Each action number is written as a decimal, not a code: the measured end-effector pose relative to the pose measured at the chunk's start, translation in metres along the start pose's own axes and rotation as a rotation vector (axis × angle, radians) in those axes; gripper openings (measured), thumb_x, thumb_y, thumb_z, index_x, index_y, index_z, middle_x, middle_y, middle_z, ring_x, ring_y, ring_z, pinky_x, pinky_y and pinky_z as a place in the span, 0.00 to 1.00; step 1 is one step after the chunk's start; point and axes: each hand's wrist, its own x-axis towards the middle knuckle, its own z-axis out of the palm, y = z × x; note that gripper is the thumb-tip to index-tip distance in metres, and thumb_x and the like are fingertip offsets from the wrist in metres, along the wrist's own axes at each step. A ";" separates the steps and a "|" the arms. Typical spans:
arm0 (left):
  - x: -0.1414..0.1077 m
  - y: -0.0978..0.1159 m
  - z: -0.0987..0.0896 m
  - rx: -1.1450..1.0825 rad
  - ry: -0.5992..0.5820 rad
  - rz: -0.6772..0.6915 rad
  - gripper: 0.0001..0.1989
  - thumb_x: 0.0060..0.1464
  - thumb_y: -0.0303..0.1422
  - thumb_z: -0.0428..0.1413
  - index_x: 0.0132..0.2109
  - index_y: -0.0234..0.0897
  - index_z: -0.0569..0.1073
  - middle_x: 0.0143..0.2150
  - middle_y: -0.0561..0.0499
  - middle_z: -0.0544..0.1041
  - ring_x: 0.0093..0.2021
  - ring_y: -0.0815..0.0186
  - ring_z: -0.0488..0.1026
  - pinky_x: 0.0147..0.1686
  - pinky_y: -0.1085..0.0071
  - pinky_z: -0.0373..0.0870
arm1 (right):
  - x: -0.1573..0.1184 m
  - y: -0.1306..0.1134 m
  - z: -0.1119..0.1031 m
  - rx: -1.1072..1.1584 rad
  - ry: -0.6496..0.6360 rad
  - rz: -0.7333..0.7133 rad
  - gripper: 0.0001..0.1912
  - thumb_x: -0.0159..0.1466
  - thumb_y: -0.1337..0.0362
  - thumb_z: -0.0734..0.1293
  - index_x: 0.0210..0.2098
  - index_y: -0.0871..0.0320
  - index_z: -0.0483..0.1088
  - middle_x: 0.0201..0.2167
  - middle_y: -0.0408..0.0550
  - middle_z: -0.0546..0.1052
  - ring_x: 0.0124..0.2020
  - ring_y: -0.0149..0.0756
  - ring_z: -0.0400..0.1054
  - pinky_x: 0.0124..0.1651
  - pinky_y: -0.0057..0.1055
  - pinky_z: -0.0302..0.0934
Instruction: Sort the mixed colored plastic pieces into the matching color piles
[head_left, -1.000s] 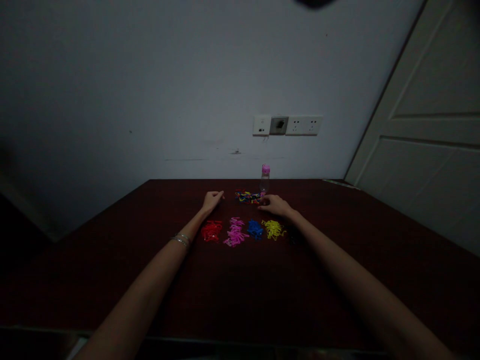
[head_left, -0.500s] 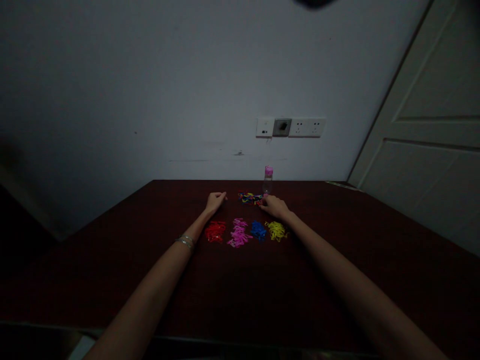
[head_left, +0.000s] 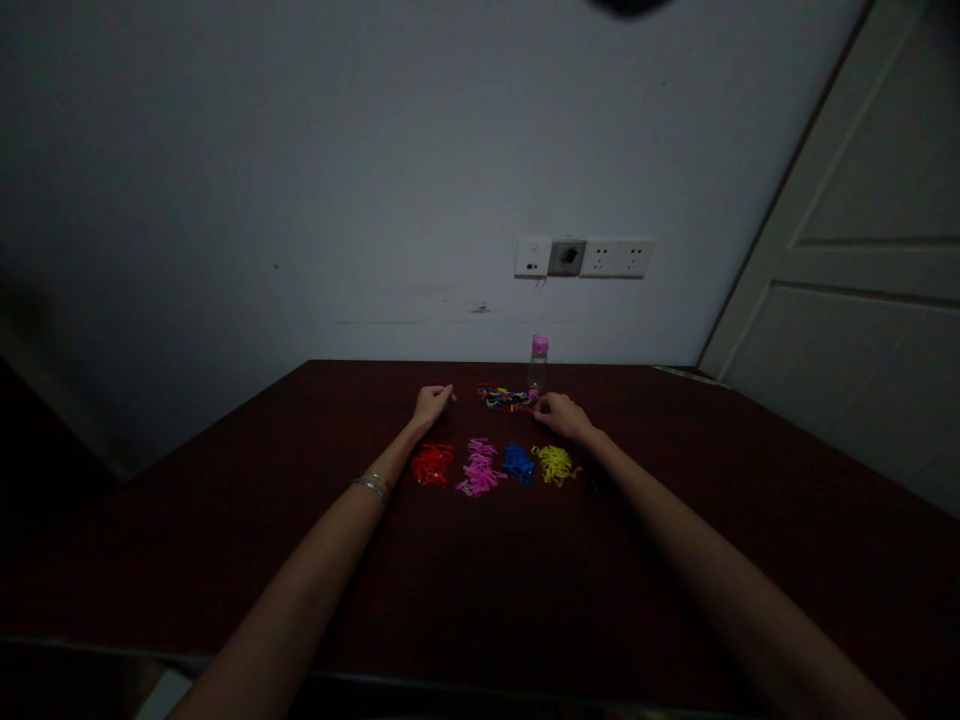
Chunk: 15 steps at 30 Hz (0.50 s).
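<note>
My left hand [head_left: 433, 403] rests on the table with its fingers curled closed; what it holds, if anything, is hidden. At the right end of a mixed heap of small coloured strips [head_left: 504, 400], the fingertips of my right hand [head_left: 564, 416] are pinched together, touching the strips or just beside them. What is between them is too small to make out. Nearer me lie sorted piles in a row: red strips [head_left: 432, 465], pink strips [head_left: 480, 469], blue strips [head_left: 518, 463] and yellow strips [head_left: 555, 465].
A clear bottle with a pink cap [head_left: 539, 362] stands behind the mixed heap. The dark red table [head_left: 450, 590] reaches back to a pale wall with a row of sockets [head_left: 583, 258]. A white door [head_left: 862, 300] is at the right.
My right hand has shifted slightly to the right, baring more of the mixed heap's right end. My left hand stays in place, and the camera view has moved a little.
</note>
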 end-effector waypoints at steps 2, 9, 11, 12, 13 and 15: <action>0.001 -0.001 0.001 -0.012 0.006 0.003 0.20 0.46 0.44 0.48 0.22 0.31 0.70 0.12 0.58 0.56 0.15 0.75 0.53 0.18 0.77 0.48 | 0.001 0.006 0.000 0.068 0.020 -0.011 0.07 0.53 0.62 0.63 0.29 0.57 0.71 0.31 0.47 0.75 0.33 0.34 0.67 0.32 0.25 0.55; 0.001 -0.002 0.002 -0.081 0.000 -0.038 0.19 0.46 0.44 0.48 0.22 0.31 0.70 0.11 0.58 0.55 0.14 0.76 0.51 0.17 0.76 0.46 | 0.000 -0.004 -0.004 0.368 0.099 -0.093 0.10 0.52 0.62 0.62 0.26 0.63 0.71 0.24 0.46 0.73 0.26 0.31 0.65 0.29 0.25 0.56; 0.000 -0.001 0.002 -0.103 -0.003 -0.044 0.19 0.46 0.44 0.48 0.22 0.31 0.70 0.11 0.58 0.55 0.13 0.76 0.51 0.17 0.76 0.46 | -0.003 -0.021 -0.005 0.429 0.085 -0.173 0.10 0.52 0.63 0.62 0.25 0.63 0.71 0.22 0.45 0.72 0.25 0.30 0.64 0.28 0.25 0.56; -0.001 0.000 0.002 -0.112 0.000 -0.046 0.19 0.46 0.44 0.48 0.22 0.31 0.70 0.11 0.58 0.56 0.13 0.76 0.51 0.17 0.76 0.46 | -0.005 -0.032 -0.005 0.447 0.070 -0.223 0.09 0.51 0.64 0.63 0.25 0.63 0.71 0.23 0.44 0.72 0.25 0.30 0.63 0.29 0.25 0.56; -0.001 0.001 0.001 -0.120 0.005 -0.047 0.19 0.47 0.43 0.48 0.22 0.31 0.70 0.11 0.58 0.56 0.13 0.76 0.51 0.17 0.76 0.46 | -0.007 -0.043 -0.004 0.459 0.062 -0.272 0.08 0.51 0.65 0.63 0.25 0.63 0.71 0.23 0.44 0.72 0.25 0.29 0.63 0.30 0.25 0.56; -0.002 0.001 0.001 -0.131 0.015 -0.050 0.19 0.47 0.43 0.48 0.22 0.31 0.69 0.11 0.58 0.56 0.13 0.76 0.51 0.17 0.77 0.46 | -0.012 -0.068 -0.001 0.468 -0.010 -0.388 0.07 0.52 0.67 0.62 0.24 0.62 0.71 0.23 0.44 0.71 0.25 0.28 0.62 0.30 0.24 0.56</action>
